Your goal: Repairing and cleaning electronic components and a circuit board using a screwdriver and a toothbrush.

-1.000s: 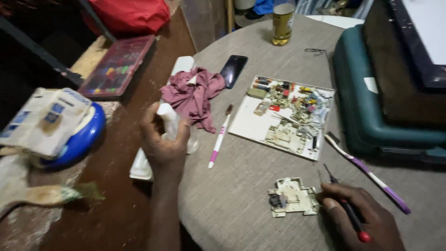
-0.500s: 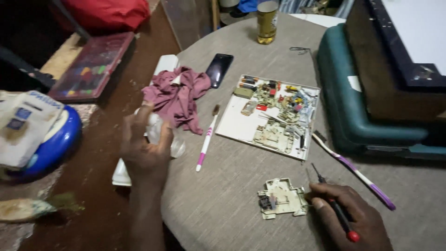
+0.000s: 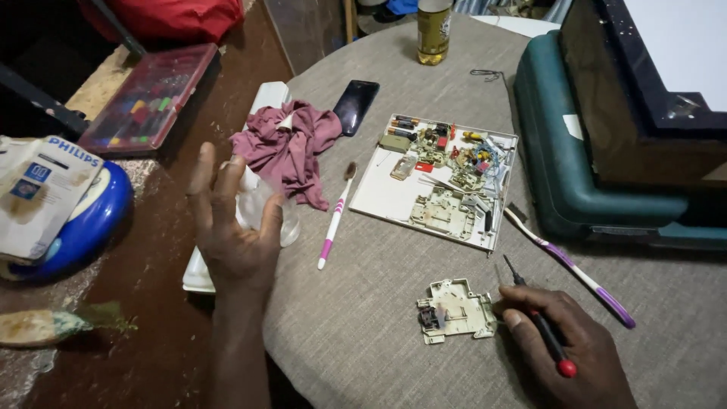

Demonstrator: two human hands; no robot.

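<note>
My right hand (image 3: 575, 356) is closed around a thin screwdriver (image 3: 539, 324) with a black shaft and a red end cap. Its fingertips rest beside a small beige plastic part with open inner workings (image 3: 454, 309), which lies on the grey cloth-covered table (image 3: 363, 333). My left hand (image 3: 235, 227) is raised at the table's left edge with fingers spread and nothing gripped. A clear plastic bottle (image 3: 280, 216) lies just behind its palm, on a long white object (image 3: 198, 273).
A white tray (image 3: 379, 198) holds several small electronic parts. Around it lie a pink toothbrush (image 3: 333, 223), a purple toothbrush (image 3: 579, 273), a maroon cloth (image 3: 291, 148), a black phone (image 3: 356, 106), a yellow bottle (image 3: 434, 30) and a teal case (image 3: 568, 159).
My left hand has opened and lifted off the clear bottle it was resting on. My right hand stays by the beige part with the screwdriver.
</note>
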